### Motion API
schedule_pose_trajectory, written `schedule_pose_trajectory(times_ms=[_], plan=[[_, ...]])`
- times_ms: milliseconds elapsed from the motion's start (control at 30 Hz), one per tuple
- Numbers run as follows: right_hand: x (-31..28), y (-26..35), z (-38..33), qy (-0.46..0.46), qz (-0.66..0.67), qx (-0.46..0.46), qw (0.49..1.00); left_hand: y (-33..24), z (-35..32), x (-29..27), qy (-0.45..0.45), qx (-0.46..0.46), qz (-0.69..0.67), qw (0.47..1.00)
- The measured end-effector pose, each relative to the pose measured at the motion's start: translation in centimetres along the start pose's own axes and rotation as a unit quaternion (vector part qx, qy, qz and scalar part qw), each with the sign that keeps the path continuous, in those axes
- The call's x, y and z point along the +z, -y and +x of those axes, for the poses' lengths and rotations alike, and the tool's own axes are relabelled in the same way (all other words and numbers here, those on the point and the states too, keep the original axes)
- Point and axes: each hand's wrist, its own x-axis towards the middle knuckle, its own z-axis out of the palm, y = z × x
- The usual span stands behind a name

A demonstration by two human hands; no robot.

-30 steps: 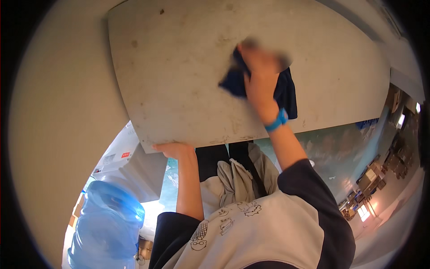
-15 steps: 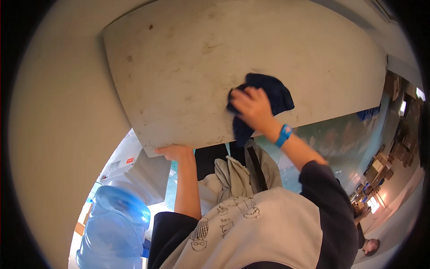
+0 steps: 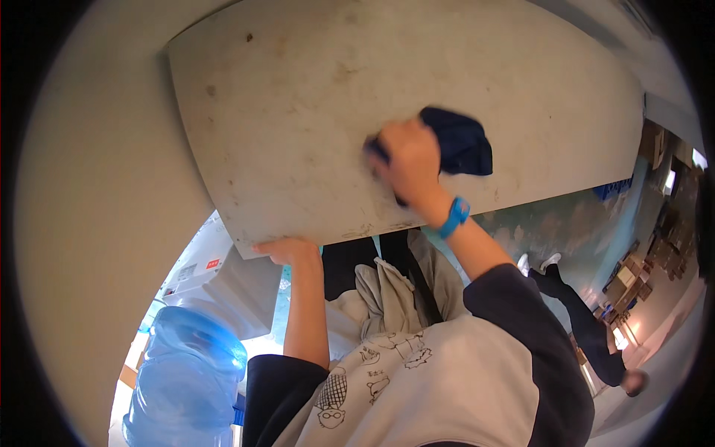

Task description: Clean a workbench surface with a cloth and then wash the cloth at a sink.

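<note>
Your right hand (image 3: 406,160) has slid the dark blue cloth (image 3: 456,141) leftward and down across the panel since the earlier frame. Nearest you, low centre, your left hand (image 3: 287,252) grips the edge of the pale, speckled panel (image 3: 298,112), fingers curled under it. Mid-frame, the right hand presses the bunched soft cloth flat, fingers closed over it. You look mid-wipe; next, work toward the spotted upper-left corner. The blue water bottle (image 3: 186,372) sits lower left.

Matt, stained grey tabletop (image 3: 313,97); soft dark-blue cloth (image 3: 458,141); glossy translucent plastic water bottle (image 3: 186,380).
</note>
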Motion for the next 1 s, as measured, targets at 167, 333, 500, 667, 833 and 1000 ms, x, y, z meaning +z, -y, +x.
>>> schedule_pose_trajectory(times_ms=[167,333,500,667,833,1000], plan=[[-2.1,-3.4,2.9,-0.004,-0.045,-0.016,0.999,0.3,0.2,-0.6,0.002,-0.001,-0.005,1.0],[-0.1,1.8,0.0,0.054,0.023,-0.049,0.997,0.5,0.7,-0.4,0.006,0.006,-0.026,1.0],[-1.9,-2.5,3.3,0.005,-0.014,-0.017,1.0,0.9,1.3,-0.7,-0.003,0.013,-0.024,1.0],[0.9,2.6,0.9,0.027,-0.009,0.008,1.0,1.2,2.2,-1.2,-0.009,0.027,0.001,1.0],[-1.3,-1.0,2.5,0.067,-0.024,-0.032,0.997,1.4,2.6,-0.7,-0.032,0.028,0.03,0.999],[-1.3,-2.4,5.2,-0.069,-0.076,0.13,0.986,1.4,2.1,-0.5,-0.019,0.038,-0.022,0.999]])
